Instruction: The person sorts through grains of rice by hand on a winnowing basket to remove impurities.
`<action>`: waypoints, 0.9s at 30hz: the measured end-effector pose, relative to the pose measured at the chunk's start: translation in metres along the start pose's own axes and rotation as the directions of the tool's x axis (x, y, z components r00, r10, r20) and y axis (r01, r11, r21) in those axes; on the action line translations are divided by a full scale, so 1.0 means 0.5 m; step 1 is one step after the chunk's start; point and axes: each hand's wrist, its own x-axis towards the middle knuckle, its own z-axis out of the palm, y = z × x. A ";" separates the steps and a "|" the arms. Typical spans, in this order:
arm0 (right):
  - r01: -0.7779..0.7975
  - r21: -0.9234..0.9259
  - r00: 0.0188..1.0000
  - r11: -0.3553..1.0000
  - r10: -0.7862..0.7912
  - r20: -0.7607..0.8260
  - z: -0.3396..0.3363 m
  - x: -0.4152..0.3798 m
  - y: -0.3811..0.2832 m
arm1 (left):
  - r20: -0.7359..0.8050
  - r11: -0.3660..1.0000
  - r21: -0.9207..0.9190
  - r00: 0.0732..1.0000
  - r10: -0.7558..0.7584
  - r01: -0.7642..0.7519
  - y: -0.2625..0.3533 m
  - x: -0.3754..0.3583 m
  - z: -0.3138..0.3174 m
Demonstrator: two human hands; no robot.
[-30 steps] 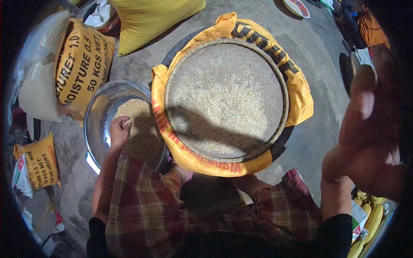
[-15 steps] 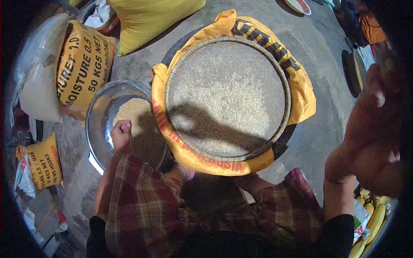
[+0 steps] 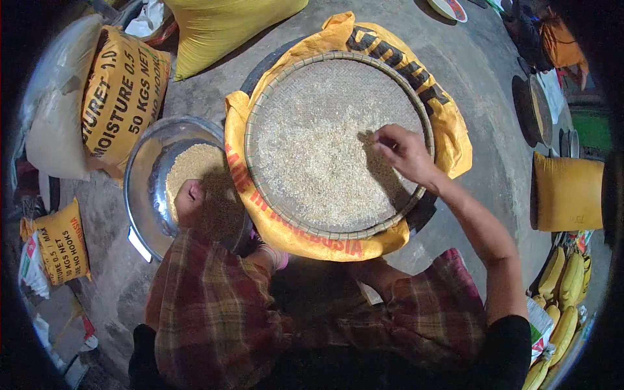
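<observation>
A round woven tray (image 3: 296, 81) with a bamboo rim lies on a yellow printed sack (image 3: 448, 130). Pale grain (image 3: 325, 169) is spread over its middle and lower part. My right hand (image 3: 400, 149) is over the right side of the tray, fingers curled together; what they hold, if anything, is too small to make out. To the left stands a metal basin (image 3: 146, 188) with a heap of browner grain (image 3: 195, 162). Above that heap my left hand (image 3: 190, 197) is closed, its contents hidden.
A large printed sack (image 3: 123, 97) stands at left, a yellow sack (image 3: 227, 32) behind. A smaller printed sack (image 3: 63, 246) sits lower left. At right are another yellow sack (image 3: 567, 193), a dark pan (image 3: 534, 110) and bananas (image 3: 564, 328). A bowl (image 3: 450, 9) lies at the top.
My right hand has moved from near the camera at the far right down and left to above the tray. My left hand stays closed over the basin. The view has shifted slightly.
</observation>
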 end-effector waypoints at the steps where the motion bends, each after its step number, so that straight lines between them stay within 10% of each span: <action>1: 0.082 -0.083 0.997 0.993 -0.081 0.005 0.010 0.005 0.003 | 0.001 1.000 0.008 1.000 0.029 -0.029 0.005 0.003 0.001; 8: 0.015 -0.106 0.999 0.994 -0.010 0.043 0.030 0.013 0.020 | 0.012 0.996 0.000 0.996 0.090 -0.090 0.015 0.015 0.004; 12: -0.179 0.017 0.983 0.984 0.178 0.045 -0.003 0.007 0.038 | -0.180 0.933 0.073 0.916 0.359 -0.352 0.244 0.012 -0.004; 16: -0.392 0.558 0.914 0.732 0.377 0.148 -0.006 0.013 0.097 | 0.034 0.666 0.159 0.678 0.734 -0.729 0.320 0.051 0.060; 24: -0.299 0.065 0.954 0.952 0.300 0.001 0.029 0.046 0.089 | 0.531 0.737 0.029 0.635 0.561 -0.675 0.392 0.013 0.190; 27: -0.187 -0.105 0.982 0.977 0.184 -0.037 0.035 0.049 0.096 | 0.503 0.693 -0.016 0.593 0.629 -0.721 0.419 0.038 0.221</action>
